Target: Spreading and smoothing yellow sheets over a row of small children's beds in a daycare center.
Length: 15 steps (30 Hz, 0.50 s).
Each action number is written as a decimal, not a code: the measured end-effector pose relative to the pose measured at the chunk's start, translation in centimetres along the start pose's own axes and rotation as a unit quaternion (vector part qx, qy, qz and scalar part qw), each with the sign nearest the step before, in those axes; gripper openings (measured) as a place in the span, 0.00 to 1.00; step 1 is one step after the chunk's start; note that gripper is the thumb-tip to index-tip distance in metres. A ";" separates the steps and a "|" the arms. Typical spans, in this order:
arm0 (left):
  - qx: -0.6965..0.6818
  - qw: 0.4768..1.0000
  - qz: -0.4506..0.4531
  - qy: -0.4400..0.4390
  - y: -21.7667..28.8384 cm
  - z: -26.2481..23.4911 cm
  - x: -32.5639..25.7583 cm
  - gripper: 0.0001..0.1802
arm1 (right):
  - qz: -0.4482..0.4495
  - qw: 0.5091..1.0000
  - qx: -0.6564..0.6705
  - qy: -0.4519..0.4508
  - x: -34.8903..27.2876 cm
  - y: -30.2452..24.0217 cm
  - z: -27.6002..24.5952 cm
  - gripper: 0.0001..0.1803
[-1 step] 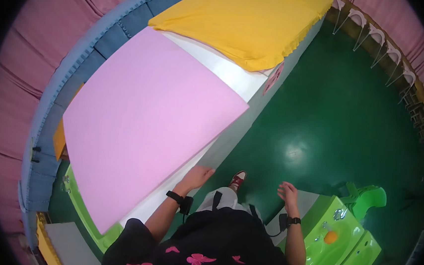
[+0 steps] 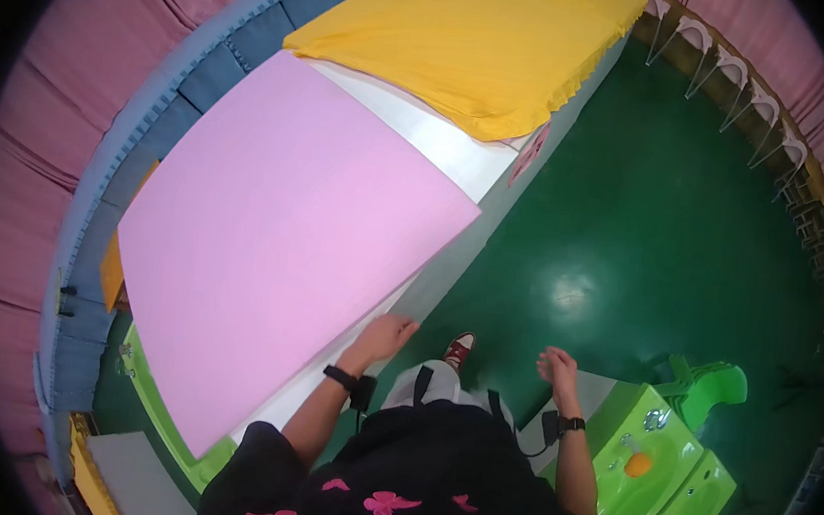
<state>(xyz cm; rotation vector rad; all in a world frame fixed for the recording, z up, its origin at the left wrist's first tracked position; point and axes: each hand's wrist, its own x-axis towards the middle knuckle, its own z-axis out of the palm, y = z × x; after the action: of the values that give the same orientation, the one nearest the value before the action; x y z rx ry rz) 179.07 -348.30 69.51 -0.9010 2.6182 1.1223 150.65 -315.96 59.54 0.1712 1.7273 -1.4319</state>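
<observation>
The pink sheet (image 2: 287, 248) looks smooth and matt, the yellow cloth (image 2: 477, 40) soft, the green floor (image 2: 646, 237) glossy.

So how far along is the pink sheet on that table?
The pink sheet already lies flat over most of the white table. The left hand rests at its near edge; the right hand hangs free. The yellow cloth beyond lies rumpled, with bare table showing between them.
</observation>
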 end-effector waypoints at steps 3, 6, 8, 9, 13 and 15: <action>-0.035 0.996 0.057 0.058 2.6 -4.3 7.8 0.20 | -0.017 0.995 -0.069 -0.074 5.4 -8.2 2.6 0.15; -0.307 0.950 0.020 0.048 5.9 -7.5 14.1 0.21 | -0.042 0.989 -0.079 -0.116 10.5 -16.2 5.0 0.15; -0.552 0.832 -0.023 0.045 7.6 -10.2 17.7 0.20 | -0.057 0.988 -0.063 -0.128 14.0 -21.3 7.3 0.15; -0.600 0.796 -0.025 0.078 8.3 -11.5 19.1 0.20 | -0.053 0.987 -0.066 -0.135 16.2 -23.3 8.1 0.15; -0.527 0.826 -0.065 0.188 7.4 -13.6 26.4 0.19 | -0.039 0.972 0.152 -0.174 27.9 -29.4 10.9 0.17; -0.445 0.863 -0.094 0.220 6.0 -13.3 30.6 0.17 | 0.003 0.953 0.203 -0.225 32.8 -32.2 13.3 0.18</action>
<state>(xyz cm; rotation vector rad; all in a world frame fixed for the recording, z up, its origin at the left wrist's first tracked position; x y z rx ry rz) 152.11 -368.75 71.58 -1.6926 2.1238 2.3557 118.18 -351.11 61.49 0.0594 1.0544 -1.6582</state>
